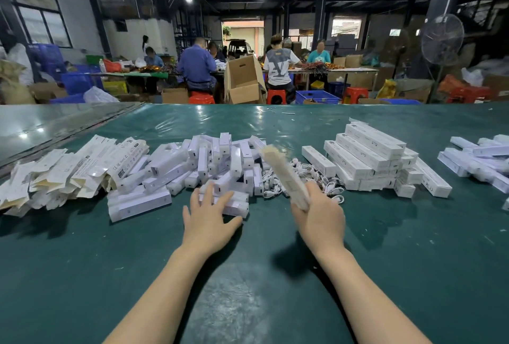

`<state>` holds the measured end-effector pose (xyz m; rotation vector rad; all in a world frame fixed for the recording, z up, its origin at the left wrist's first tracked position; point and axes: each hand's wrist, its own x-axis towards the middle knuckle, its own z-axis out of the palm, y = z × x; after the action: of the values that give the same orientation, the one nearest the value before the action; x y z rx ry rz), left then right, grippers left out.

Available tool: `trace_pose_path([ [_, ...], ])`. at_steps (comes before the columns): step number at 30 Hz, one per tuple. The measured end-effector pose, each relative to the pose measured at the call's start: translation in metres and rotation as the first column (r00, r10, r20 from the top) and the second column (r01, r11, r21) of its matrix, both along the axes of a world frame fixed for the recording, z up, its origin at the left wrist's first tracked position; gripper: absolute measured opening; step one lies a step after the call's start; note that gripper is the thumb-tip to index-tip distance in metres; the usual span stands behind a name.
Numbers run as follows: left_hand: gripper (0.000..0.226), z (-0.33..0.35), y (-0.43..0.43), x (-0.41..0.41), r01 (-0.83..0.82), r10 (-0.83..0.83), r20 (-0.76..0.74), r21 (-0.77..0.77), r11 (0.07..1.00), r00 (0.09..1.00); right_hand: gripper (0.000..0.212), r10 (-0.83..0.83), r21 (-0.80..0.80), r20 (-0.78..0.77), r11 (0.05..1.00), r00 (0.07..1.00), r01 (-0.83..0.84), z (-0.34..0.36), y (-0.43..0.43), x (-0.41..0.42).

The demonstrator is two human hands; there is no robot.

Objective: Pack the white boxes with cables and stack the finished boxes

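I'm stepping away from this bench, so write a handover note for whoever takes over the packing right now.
Left hand: open, fingers straight at the near edge of the loose heap of small white boxes.
Right hand: grips a long pale cardboard box, blurred, tilted up over the white coiled cables.
Done, apparently: the neat stack of long white boxes at right.
Left: the heap, the cables and the flat unfolded cartons at far left, all on the green table.
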<state>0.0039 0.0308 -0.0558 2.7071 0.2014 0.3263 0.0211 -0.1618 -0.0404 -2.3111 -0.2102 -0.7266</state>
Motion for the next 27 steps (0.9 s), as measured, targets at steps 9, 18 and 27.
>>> trace_pose_path([
  [9, 0.025, 0.008, 0.004, 0.003, -0.068, 0.09, 0.34, -0.078, 0.995, 0.936, 0.051, -0.135, -0.396, -0.034, 0.911, 0.99, 0.111, -0.005, -0.003, 0.004],
  [18, 0.016, 0.009, 0.001, 0.001, -0.046, 0.076, 0.367, -0.092, 0.995, 0.927, 0.059, -0.21, -0.457, -0.107, 0.878, 0.972, 0.139, -0.004, -0.002, 0.004],
  [27, 0.023, 0.019, 0.002, -0.003, -0.122, 0.14, 0.129, -0.134, 0.983, 0.982, 0.056, -0.199, -0.45, -0.095, 0.883, 0.975, 0.136, -0.004, -0.003, 0.003],
])
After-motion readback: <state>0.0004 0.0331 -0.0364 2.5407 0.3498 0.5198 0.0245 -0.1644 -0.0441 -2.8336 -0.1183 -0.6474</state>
